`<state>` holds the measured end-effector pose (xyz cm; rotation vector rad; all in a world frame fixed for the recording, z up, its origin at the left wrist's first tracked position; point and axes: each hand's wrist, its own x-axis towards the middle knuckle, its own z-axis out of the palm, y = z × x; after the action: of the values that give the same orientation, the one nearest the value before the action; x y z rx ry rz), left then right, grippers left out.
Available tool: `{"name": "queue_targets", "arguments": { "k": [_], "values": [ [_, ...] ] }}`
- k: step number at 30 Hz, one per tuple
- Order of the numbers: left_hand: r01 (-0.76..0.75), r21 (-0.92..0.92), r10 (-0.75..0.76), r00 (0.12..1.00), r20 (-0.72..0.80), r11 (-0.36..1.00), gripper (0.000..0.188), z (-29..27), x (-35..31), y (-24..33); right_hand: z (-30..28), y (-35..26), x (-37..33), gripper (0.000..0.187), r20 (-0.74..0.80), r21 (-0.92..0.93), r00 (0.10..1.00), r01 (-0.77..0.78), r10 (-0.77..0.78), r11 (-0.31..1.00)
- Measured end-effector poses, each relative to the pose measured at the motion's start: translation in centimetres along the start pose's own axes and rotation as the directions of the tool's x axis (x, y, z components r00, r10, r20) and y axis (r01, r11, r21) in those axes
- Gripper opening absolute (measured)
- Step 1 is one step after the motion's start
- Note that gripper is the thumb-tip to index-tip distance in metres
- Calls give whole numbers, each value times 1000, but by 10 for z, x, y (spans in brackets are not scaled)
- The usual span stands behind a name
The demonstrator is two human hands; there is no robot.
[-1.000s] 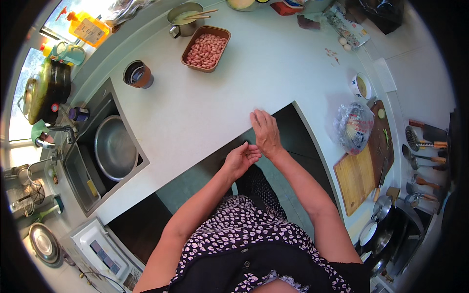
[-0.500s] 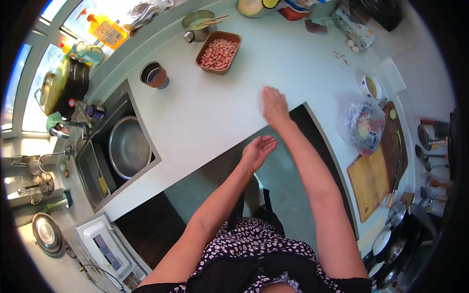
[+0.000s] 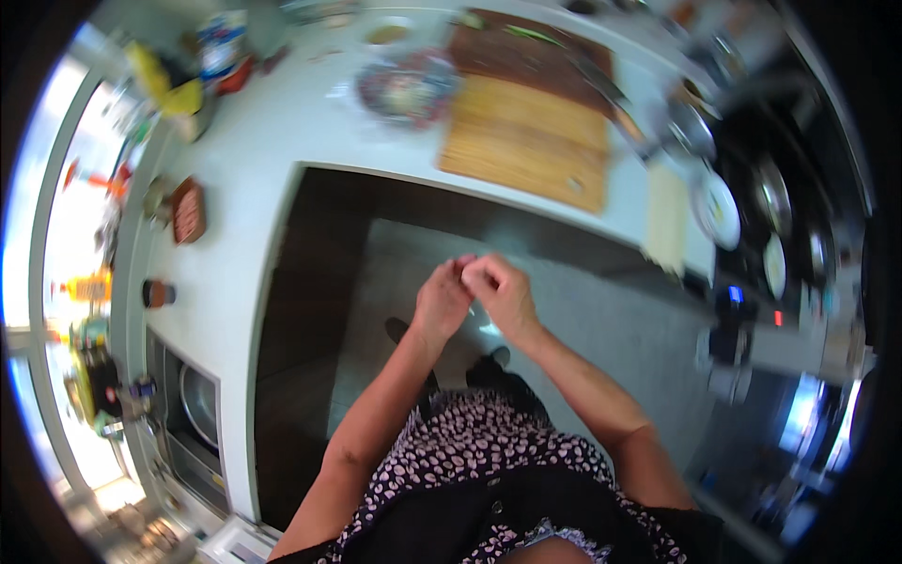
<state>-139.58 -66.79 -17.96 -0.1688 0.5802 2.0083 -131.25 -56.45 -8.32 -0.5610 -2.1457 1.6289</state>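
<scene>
One long white countertop (image 3: 225,254) ran down the left and swung across the far side, with a dark opening in the corner it made. Below it, grey floor (image 3: 601,310) filled the middle, and over that came the person's black garment with a pale petal print (image 3: 479,432), bare forearms pushing out from either side. Down the left sat a grey rectangular sink (image 3: 222,404), and inside it, a round silver metal basin (image 3: 199,404).

Up ahead, the boards! A yellow wooden cutting board (image 3: 526,141) lay flat on the counter, nearest to the hands yet well apart from them; just beyond it, a dark-brown cutting board (image 3: 498,58). To their left, a bulging clear plastic bag (image 3: 409,89), contents too smeared to make out.

And the hands, dead centre, over the floor! The left hand (image 3: 444,301) was open, palm up, fingers a little bent; the right hand (image 3: 505,291) arched in at its fingertips, its own fingers curled, how tightly you couldn't tell. Anything between them? No telling.

Smaller now: on the left counter, a brown rectangular tray (image 3: 194,235) of pink bean-like pieces (image 3: 187,209), and closer to the sink, a dark cup with a brown band (image 3: 158,293). A wooden-handled knife (image 3: 601,83) lay at the dark board's right end, and slimmest of all, a thin green strip (image 3: 534,36) near its far edge.
</scene>
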Motion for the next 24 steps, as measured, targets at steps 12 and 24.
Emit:
{"name": "queue_targets", "arguments": {
  "k": [12, 24],
  "values": [
    [572, 518, -698, 712, 71, 636, 24, 228, 21, -328, -321, 101, -281, 15, -748, 531, 385, -138, 540, 836],
    [731, 653, -916, 375, -143, 198, 30, 235, 80, -598, -459, 251, -365, 10, -786, 582, 195, -87, 587, 809]
  ]
}}
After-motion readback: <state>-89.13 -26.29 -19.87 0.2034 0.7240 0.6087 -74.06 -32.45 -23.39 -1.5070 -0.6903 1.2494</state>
